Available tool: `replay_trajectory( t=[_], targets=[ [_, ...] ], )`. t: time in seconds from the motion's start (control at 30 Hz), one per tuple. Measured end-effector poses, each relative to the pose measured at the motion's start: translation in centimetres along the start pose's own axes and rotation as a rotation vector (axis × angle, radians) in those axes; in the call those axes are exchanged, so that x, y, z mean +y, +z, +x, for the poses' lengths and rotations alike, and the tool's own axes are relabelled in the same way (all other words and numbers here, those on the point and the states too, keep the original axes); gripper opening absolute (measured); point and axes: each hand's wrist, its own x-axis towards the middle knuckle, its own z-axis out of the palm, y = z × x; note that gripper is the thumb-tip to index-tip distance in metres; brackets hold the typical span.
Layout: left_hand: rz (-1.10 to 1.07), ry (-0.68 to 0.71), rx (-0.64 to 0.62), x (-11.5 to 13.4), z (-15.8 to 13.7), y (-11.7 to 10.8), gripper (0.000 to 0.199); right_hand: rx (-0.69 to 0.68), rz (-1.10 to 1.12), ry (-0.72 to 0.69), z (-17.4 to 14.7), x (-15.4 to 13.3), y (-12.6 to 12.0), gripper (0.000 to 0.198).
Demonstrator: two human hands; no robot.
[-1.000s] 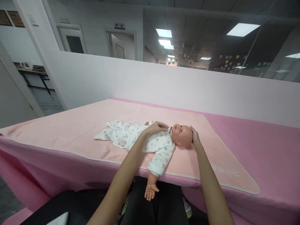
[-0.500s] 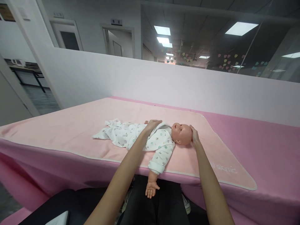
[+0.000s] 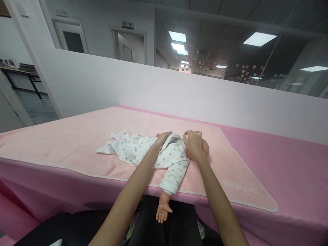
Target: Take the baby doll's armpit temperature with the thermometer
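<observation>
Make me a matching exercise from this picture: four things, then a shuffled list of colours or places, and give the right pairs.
1. left hand
2. blanket
3. right hand
4. shirt

A. at the head of the doll
B. white with small prints
C. at the shirt front
D. peach, under the doll

Pairs: 1-C, 2-D, 3-A, 4-B

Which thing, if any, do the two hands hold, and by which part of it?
The left hand seems to hold the doll's white top by its front edge. The right hand covers part of the doll's head; whether it grips anything cannot be told.
</observation>
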Motion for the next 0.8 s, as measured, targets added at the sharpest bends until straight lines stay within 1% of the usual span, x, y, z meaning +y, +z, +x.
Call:
replay_trajectory(
  t=[0.03, 0.07, 0.1, 0.13, 0.2, 0.27, 0.3, 0.37, 0.43, 0.5, 0.57, 0.63, 0.7, 0.8],
  targets=[
    [-0.201, 0.009, 0.033, 0.0, 0.6, 0.2, 0.033, -0.143, -0.159, 0.02, 0.6, -1.0, 0.6, 0.019],
    [-0.381, -0.01, 0.05, 0.1, 1.2, 0.4, 0.028, -0.264, -0.29, 0.038, 1.2, -1.8, 1.2, 0.02],
    [-0.507, -0.05, 0.034, 0.3, 1.9, 0.6, 0.023, -0.354, -0.386, 0.053, 1.7, -2.5, 1.8, 0.02],
    [-0.59, -0.089, 0.0, 0.4, 2.5, 0.8, 0.021, -0.41, -0.442, 0.062, 2.0, -3.0, 2.3, 0.021],
    [-0.686, -0.12, -0.056, 0.6, 3.6, 1.2, 0.024, -0.43, -0.459, 0.067, 2.3, -3.5, 2.9, 0.021],
    [-0.736, -0.142, -0.068, 0.5, 4.2, 1.4, 0.028, -0.404, -0.459, 0.068, 2.3, -3.5, 2.4, 0.022],
    [-0.743, -0.148, -0.06, 0.4, 4.3, 1.6, 0.028, -0.375, -0.459, 0.076, 2.1, -3.3, 1.6, 0.022],
    [-0.712, -0.146, -0.023, 0.0, 4.6, 1.8, 0.029, -0.267, -0.427, 0.116, 1.8, -2.7, -0.9, 0.023],
    [-0.65, -0.105, 0.036, -0.3, 4.7, 2.0, 0.028, -0.09, -0.315, 0.184, 1.4, -2.0, -4.3, 0.026],
    [-0.608, -0.042, 0.062, -0.5, 4.9, 2.2, 0.028, 0.118, -0.117, 0.227, 1.0, -1.6, -7.8, 0.026],
    [-0.579, 0.014, 0.0, -0.7, 5.1, 2.4, 0.032, 0.263, 0.138, 0.194, 0.6, -1.5, -10.7, 0.025],
    [-0.5, 0.072, -0.11, -0.7, 5.0, 2.6, 0.039, 0.33, 0.367, 0.137, 0.0, -1.9, -12.6, 0.025],
    [-0.364, 0.143, -0.208, -0.4, 4.7, 2.6, 0.04, 0.369, 0.498, 0.102, -0.6, -2.6, -13.5, 0.026],
    [-0.184, 0.221, -0.317, 0.2, 4.0, 2.5, 0.036, 0.444, 0.553, 0.086, -1.4, -3.6, -13.8, 0.023]
  ],
)
